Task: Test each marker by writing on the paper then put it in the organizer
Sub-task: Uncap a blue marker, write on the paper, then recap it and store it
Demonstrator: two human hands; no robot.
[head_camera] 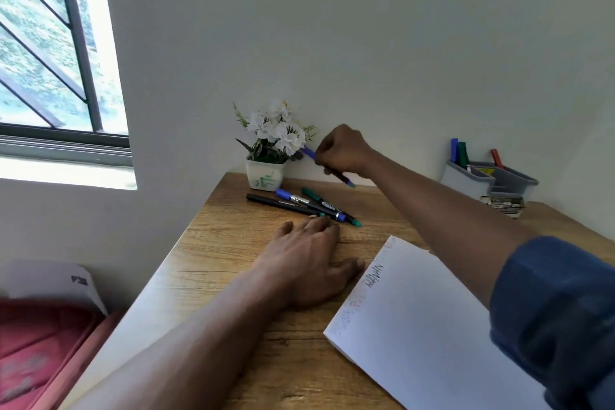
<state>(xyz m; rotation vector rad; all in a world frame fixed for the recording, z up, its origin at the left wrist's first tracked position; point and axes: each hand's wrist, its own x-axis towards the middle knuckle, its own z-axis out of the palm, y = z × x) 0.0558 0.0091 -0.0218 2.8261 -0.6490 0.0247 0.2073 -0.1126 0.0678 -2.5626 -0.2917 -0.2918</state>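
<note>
While a few sorted markers [461, 154] already stand in the organizer [466, 181], well right of the fingers, the right hand [342, 151] clamps a blue marker [307, 153] aloft, probably untested; three loose markers [294, 199] wait just beyond the left hand [309, 260], its fingers flat and relaxed; the paper [432, 326] bears scribbles.

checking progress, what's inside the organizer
The organizer holds a blue marker and a green marker side by side at its left, and a red marker further right. Its walls hide their lower ends and anything lying on the bottom.
</note>
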